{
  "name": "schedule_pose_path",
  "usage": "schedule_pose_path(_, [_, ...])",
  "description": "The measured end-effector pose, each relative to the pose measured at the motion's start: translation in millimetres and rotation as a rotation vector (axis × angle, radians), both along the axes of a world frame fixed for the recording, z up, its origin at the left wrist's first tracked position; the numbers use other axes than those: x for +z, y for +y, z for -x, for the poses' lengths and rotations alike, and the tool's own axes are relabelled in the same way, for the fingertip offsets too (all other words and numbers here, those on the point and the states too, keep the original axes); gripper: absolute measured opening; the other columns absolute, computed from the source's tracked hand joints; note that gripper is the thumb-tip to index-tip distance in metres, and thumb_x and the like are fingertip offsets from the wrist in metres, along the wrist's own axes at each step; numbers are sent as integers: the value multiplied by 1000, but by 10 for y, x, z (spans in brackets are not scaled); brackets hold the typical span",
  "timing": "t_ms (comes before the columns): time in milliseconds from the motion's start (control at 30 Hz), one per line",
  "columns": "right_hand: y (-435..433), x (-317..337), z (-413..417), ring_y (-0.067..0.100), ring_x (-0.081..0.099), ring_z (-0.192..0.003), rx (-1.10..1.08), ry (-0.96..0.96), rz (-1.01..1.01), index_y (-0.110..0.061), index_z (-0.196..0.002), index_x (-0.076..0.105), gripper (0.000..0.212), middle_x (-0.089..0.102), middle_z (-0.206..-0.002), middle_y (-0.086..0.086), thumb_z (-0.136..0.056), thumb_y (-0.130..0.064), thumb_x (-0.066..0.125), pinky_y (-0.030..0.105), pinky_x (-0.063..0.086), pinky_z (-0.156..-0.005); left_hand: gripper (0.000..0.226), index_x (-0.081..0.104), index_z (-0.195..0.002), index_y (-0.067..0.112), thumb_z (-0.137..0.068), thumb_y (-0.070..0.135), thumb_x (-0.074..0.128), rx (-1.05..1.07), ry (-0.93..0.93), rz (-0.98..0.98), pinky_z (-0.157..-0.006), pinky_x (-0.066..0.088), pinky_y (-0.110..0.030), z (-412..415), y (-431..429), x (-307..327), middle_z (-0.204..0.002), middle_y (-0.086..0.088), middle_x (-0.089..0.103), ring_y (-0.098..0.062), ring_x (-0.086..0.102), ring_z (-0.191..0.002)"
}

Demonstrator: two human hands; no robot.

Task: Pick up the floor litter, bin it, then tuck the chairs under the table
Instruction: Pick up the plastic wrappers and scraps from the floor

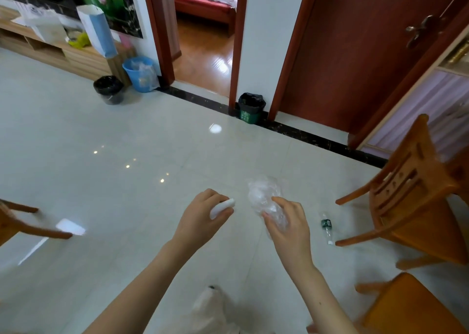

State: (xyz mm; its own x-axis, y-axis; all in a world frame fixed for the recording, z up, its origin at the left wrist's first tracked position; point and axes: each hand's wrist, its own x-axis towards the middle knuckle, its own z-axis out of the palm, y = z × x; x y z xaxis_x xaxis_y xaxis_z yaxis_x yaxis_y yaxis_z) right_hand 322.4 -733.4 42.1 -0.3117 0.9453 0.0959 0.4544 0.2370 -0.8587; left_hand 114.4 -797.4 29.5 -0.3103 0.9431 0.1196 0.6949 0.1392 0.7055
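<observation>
My left hand (200, 218) is closed around a small white wad of paper (222, 208). My right hand (289, 222) grips a crumpled clear plastic bag (265, 198) that sticks up above the fingers. Both hands hover over the pale tiled floor. A small plastic bottle with a green label (327, 228) lies on the floor right of my right hand, beside a wooden chair (416, 196). A green bin with a black liner (250, 108) stands against the white wall ahead. More pale plastic litter (210, 305) lies on the floor between my forearms.
A black bin (109, 89) and a blue bin (140, 73) stand by the TV cabinet at the far left. A second chair's seat (406, 308) is at the lower right, and chair legs (30, 222) poke in from the left edge. An open doorway (203, 42) leads to another room.
</observation>
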Motion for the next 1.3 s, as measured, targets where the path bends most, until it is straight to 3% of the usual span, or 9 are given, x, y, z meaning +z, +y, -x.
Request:
schedule_pose_path(133, [563, 123, 478, -11, 51, -102, -4, 9, 4, -50, -111, 52, 33, 50, -112, -19, -89, -32, 69, 2, 38, -78, 9, 69, -94, 27, -86, 32, 69, -33, 18, -40, -71, 42, -16, 538, 634, 161, -89, 16, 54, -4, 54, -86])
schedule_pose_path(267, [1144, 73, 830, -11, 52, -99, 9, -17, 14, -53, -108, 50, 38, 50, -111, -18, -90, -26, 70, 2, 38, -76, 5, 70, -90, 27, -86, 29, 70, 10, -61, -47, -70, 36, -8, 860, 1181, 118, -90, 14, 55, -2, 55, -85])
schedule_pose_path(367, [1706, -67, 1102, -9, 52, -99, 0, -31, 34, -45, -111, 55, 35, 52, -111, -14, -89, -23, 70, 3, 38, -76, 4, 70, -90, 28, -86, 30, 70, 36, -109, -10, -69, 36, -8, 1078, 1634, -46, -89, 15, 55, -4, 56, -85])
schedule_pose_path(500, [2683, -208, 1557, -9, 52, -98, 14, -42, 20, -31, -118, 59, 32, 52, -110, -13, -89, -25, 70, 3, 39, -74, 4, 68, -88, 33, -86, 30, 70, 53, -131, 33, -69, 36, -8, 1440, 2445, -153, -90, 15, 56, -3, 56, -86])
schedule_pose_path(833, [5060, 60, 2496, -3, 53, -99, 153, -38, -34, -39, -117, 54, 31, 48, -108, -18, -91, -33, 68, 7, 44, -77, 5, 67, -91, 35, -86, 33, 67, 124, -100, 12, -71, 38, -11, 2477, 4762, 205, -93, 17, 55, -2, 57, -87])
schedule_pose_path(967, [5729, -38, 2775, -5, 52, -98, 126, -40, -18, -34, -116, 56, 31, 49, -107, -15, -90, -27, 69, 3, 40, -76, 6, 67, -93, 34, -87, 31, 66, 124, -112, 54, -70, 36, -7, 2769, 5444, 70, -93, 17, 55, 0, 56, -87])
schedule_pose_path(1133, [6639, -325, 3206, -2, 54, -97, 48, -57, -2, -29, -118, 58, 31, 52, -108, -10, -90, -24, 69, 7, 43, -76, 7, 68, -95, 33, -88, 30, 65, 58, -128, 100, -70, 35, -6, 3253, 6458, -204, -94, 18, 55, 3, 55, -88])
schedule_pose_path(1300, [7609, -465, 3720, -6, 53, -98, -69, -38, 3, -21, -119, 62, 31, 54, -109, -7, -89, -18, 70, 5, 41, -77, 12, 68, -101, 29, -89, 30, 66, -34, -95, 99, -71, 38, -15, 3861, 7686, -346, -96, 15, 57, -5, 56, -86])
